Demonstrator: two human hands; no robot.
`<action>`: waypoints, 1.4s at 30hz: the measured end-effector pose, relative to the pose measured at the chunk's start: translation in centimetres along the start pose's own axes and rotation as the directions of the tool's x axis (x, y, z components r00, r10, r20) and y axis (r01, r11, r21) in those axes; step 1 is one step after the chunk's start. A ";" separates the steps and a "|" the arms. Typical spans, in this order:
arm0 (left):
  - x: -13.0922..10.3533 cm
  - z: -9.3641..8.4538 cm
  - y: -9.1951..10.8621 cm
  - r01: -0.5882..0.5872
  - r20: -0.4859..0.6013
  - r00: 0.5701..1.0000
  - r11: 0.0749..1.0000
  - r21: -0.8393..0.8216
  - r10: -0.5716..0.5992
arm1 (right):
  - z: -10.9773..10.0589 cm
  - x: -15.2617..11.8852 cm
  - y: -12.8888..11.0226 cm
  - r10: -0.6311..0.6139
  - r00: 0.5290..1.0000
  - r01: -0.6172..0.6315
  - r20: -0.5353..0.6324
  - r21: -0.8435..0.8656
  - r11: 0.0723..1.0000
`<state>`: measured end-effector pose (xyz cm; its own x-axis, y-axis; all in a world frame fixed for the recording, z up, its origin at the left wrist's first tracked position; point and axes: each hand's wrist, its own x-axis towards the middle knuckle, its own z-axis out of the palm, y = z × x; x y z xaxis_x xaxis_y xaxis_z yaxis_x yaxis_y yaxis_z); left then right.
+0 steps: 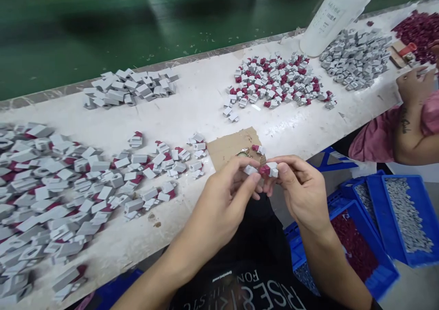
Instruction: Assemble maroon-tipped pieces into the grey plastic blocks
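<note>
My left hand (229, 195) pinches a small grey plastic block (250, 169) between thumb and fingers. Close beside it, my right hand (305, 193) grips a maroon-and-grey plastic piece (270, 169) at its grey end, maroon end toward the left hand. Whether the two parts touch I cannot tell. Just beyond my fingers lies a piece of brown cardboard (221, 149), with another small maroon-and-grey piece (258, 149) near its right edge. Left of the cardboard, joined grey-and-maroon pieces (85, 189) spread across the white table (202, 109).
At the back are a pile of grey blocks (132, 88), a heap of small maroon-and-grey pieces (277, 79), a white bottle (338, 17) and more grey parts (356, 56). Blue bins (377, 273) stand below at right. Another person's hand (416, 83) is at the right edge.
</note>
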<state>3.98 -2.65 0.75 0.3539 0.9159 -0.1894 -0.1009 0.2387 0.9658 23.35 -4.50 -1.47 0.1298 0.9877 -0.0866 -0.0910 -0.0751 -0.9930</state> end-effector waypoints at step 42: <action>-0.8 -3.7 -1.3 0.022 -0.187 0.982 0.997 0.070 -0.009 | 1.7 1.1 -0.4 -0.297 0.949 0.304 0.107 -0.556 0.773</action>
<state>0.40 -2.47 -0.98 0.1751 0.9579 -0.2274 -0.0280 0.2358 0.9714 21.86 -3.10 -1.01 0.0450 0.9742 0.2213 0.5183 0.1666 -0.8388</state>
